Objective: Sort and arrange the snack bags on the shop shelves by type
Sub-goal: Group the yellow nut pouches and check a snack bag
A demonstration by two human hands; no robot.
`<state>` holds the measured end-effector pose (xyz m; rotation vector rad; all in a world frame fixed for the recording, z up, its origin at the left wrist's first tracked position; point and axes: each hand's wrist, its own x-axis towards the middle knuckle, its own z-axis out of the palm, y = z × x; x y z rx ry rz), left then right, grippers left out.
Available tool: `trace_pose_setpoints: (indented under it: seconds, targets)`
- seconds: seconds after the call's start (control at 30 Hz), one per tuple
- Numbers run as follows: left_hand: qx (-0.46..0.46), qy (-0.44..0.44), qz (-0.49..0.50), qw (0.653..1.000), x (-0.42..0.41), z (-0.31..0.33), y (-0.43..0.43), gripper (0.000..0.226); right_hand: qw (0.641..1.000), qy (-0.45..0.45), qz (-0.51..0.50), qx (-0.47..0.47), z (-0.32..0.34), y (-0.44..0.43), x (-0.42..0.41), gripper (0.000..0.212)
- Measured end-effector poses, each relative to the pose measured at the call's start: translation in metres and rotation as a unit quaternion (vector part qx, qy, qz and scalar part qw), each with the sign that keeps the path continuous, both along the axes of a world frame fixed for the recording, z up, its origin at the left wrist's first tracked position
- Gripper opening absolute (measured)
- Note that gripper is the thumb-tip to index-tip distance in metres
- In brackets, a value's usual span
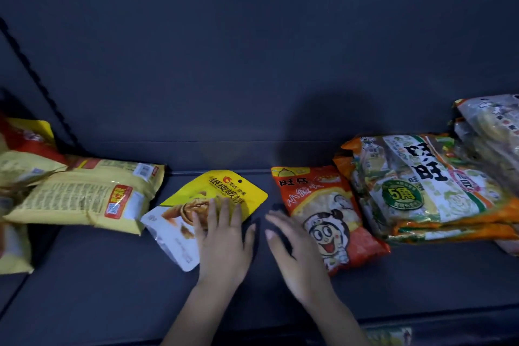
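Note:
A yellow and white walnut bag (pixel 196 205) lies flat in the middle of the dark shelf (pixel 112 275). My left hand (pixel 223 239) rests flat on its right part, fingers spread. My right hand (pixel 295 250) is open with its fingers apart, touching the left edge of a red bag with a cartoon face (pixel 328 213). To the right lies a stack of large green and orange rice cracker bags (pixel 427 185). On the left, yellow bags (pixel 87 194) lie face down.
More clear cracker bags (pixel 488 126) are piled at the far right. Red and yellow bags (pixel 22 149) crowd the far left next to a slotted upright (pixel 42 84). The shelf back panel (pixel 252 50) rises behind. Another bag (pixel 390 336) shows below the shelf's front edge.

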<state>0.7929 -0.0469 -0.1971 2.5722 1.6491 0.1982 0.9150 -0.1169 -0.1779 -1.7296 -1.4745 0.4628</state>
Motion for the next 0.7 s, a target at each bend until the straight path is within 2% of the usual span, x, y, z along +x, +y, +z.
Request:
trace_pose_setpoints:
  seconds: [0.03,0.1,0.2,0.3,0.43,0.5,0.57,0.63,0.7]
  targets:
    - [0.008,0.000,0.019,1.000,-0.012,0.002,0.006,0.057,0.996,0.077,0.025,-0.024,0.004,0.006,-0.014,0.035]
    - [0.013,0.008,0.069,0.997,-0.035,0.012,0.019,0.059,0.985,0.139,0.050,-0.089,0.002,0.021,-0.036,0.044]
    - [-0.029,0.026,0.141,0.989,-0.068,0.024,0.030,0.059,0.974,0.142,0.093,-0.150,-0.005,0.042,-0.067,0.054]
    - [-0.018,0.037,0.147,0.988,-0.089,0.022,0.029,0.052,0.973,0.134,0.109,-0.153,-0.006,0.056,-0.084,0.042]
    - [-0.011,0.057,0.154,0.986,-0.108,0.025,0.019,0.045,0.964,0.162,0.137,-0.159,-0.006,0.076,-0.091,0.041]
    - [0.000,0.002,0.168,0.986,-0.120,0.025,0.017,0.042,0.959,0.171,0.160,-0.159,-0.007,0.086,-0.097,0.041]
    - [0.013,-0.091,0.151,0.984,-0.132,0.025,0.013,0.036,0.970,0.124,0.157,-0.141,-0.011,0.094,-0.099,0.041]
    - [0.024,-0.174,0.144,0.974,-0.148,0.030,0.006,0.036,0.990,0.048,0.118,-0.054,-0.013,0.099,-0.107,0.035]
    - [0.055,-0.218,0.150,0.963,-0.163,0.037,-0.001,0.036,0.995,0.009,0.090,0.036,-0.008,0.097,-0.115,0.025]
